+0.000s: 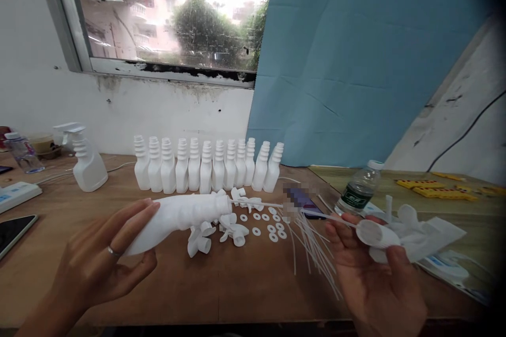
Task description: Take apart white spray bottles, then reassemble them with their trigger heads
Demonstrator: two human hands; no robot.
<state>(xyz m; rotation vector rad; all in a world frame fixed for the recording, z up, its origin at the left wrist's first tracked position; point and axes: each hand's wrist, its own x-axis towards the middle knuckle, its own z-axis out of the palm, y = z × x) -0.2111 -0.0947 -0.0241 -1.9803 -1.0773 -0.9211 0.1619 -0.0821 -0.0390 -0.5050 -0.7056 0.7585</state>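
Left grip [93, 260] around white bottle [179, 215], tube [324, 215] at mouth [230, 204]

A brown wooden counter [177, 295] runs below the window, with a yellowish wooden surface [389, 184] adjoining at the right. Along the counter's back stands a row of upright white bottles [219, 168], with a white spray bottle [90, 168] apart to their left. Farther left are a clear bottle [24, 153], a white power strip [18, 195] and a dark-screened phone [16, 229]. In front of the row lie loose white spray heads [236, 232], scattered flat white rings [253, 232] and a fanned bundle of thin tubes [310, 247]. Behind the tubes lies a purplish device [302, 201], partly blurred; a green-labelled water bottle [360, 189] stands nearby. Yellow strips [435, 188] lie on the yellowish surface.
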